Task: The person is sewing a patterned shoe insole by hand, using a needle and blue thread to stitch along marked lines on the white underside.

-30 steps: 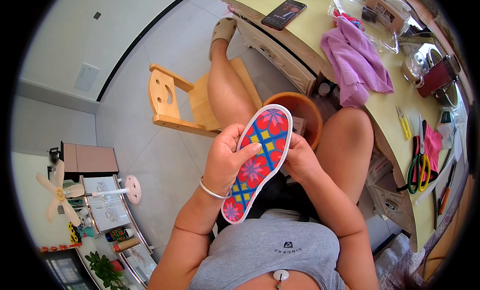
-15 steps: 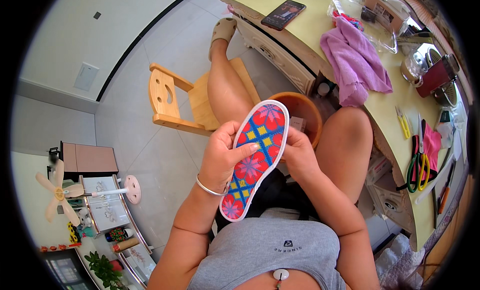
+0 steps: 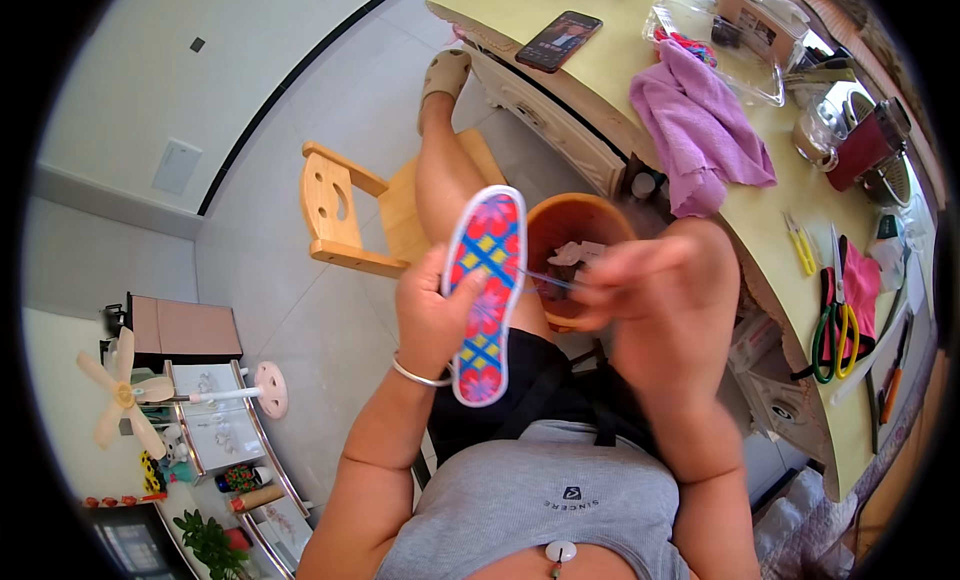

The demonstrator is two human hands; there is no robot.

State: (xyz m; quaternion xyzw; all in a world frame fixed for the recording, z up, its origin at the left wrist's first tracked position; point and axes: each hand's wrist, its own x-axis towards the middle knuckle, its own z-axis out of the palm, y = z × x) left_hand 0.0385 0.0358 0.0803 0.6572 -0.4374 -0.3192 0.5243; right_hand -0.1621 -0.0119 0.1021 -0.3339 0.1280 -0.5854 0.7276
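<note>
My left hand [image 3: 436,315] is closed round a shoe insole [image 3: 494,238] with a white edge and a red, pink, blue and yellow stitched pattern. Its thumb presses on the patterned face and the insole stands almost upright over my lap. From the insole's right edge a thin dark thread [image 3: 548,278] stretches to my right hand [image 3: 640,290]. That hand is smeared by motion, its fingertips drawn together at the thread's end. Whether a needle is between them I cannot make out.
Below the hands stands an orange bucket [image 3: 580,212] with scraps inside. A wooden chair [image 3: 335,208] is under my outstretched leg. On the yellowish table [image 3: 640,25] at right lie a phone [image 3: 560,40], a purple cloth [image 3: 695,125], scissors [image 3: 836,325] and yellow snips [image 3: 800,245].
My right hand has left the insole's edge and moved right, drawing the thread out. The insole has shifted slightly left and turned more upright in my left hand.
</note>
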